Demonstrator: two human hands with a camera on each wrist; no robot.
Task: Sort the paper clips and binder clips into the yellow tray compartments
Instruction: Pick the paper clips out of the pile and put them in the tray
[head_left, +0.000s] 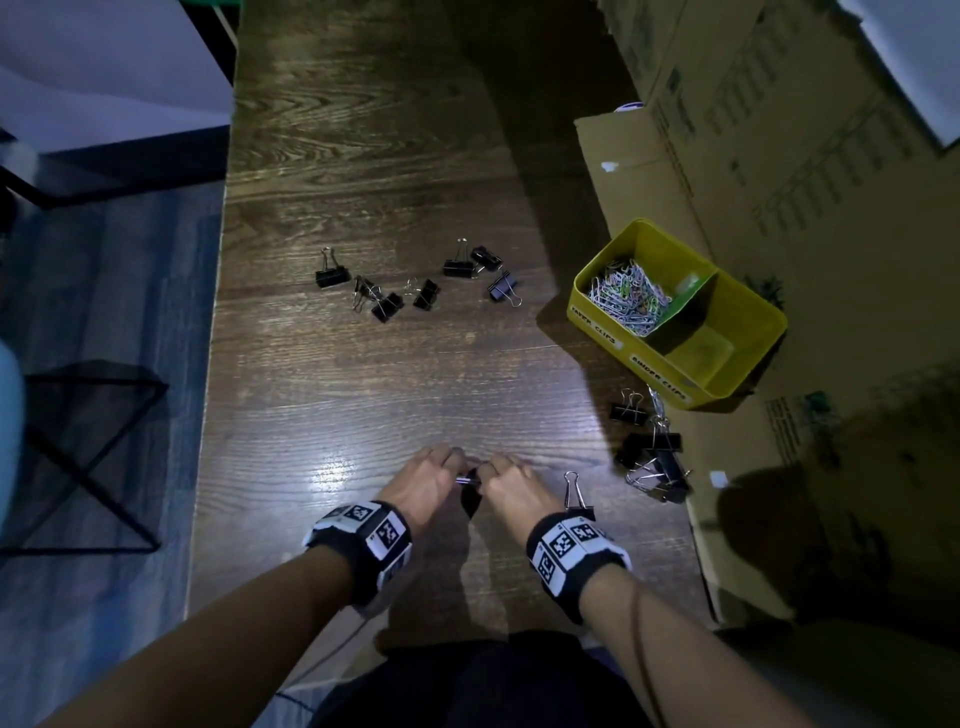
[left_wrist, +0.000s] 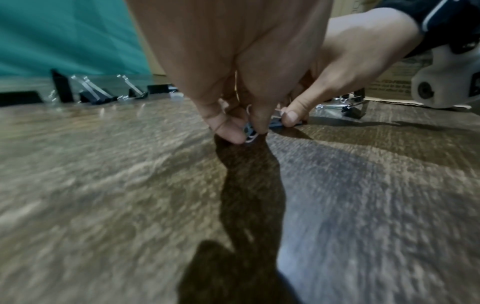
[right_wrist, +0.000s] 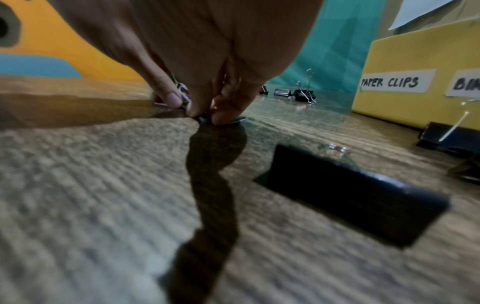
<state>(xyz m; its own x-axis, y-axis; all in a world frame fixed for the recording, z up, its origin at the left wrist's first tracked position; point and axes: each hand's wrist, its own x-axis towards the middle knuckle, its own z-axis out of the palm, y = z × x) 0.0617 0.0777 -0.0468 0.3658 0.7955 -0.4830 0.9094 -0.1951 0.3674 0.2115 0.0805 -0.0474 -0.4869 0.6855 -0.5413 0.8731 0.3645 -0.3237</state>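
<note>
Both hands meet low over the near middle of the table (head_left: 363, 171): the left hand (head_left: 428, 480) and right hand (head_left: 511, 486) each pinch small wire paper clips (left_wrist: 249, 131) that touch the dark wood. Black binder clips (head_left: 415, 283) with silver handles lie scattered farther out, a second cluster (head_left: 654, 457) sits just beside the yellow tray (head_left: 748, 364), whose far compartment holds a heap of paper clips (head_left: 628, 299), with cardboard boxes (head_left: 779, 130) to the right. Only the right wrist view shows the tray's "PAPER CLIPS" label (right_wrist: 394, 82) legibly and one binder clip (right_wrist: 358, 193) close beside the hand.
</note>
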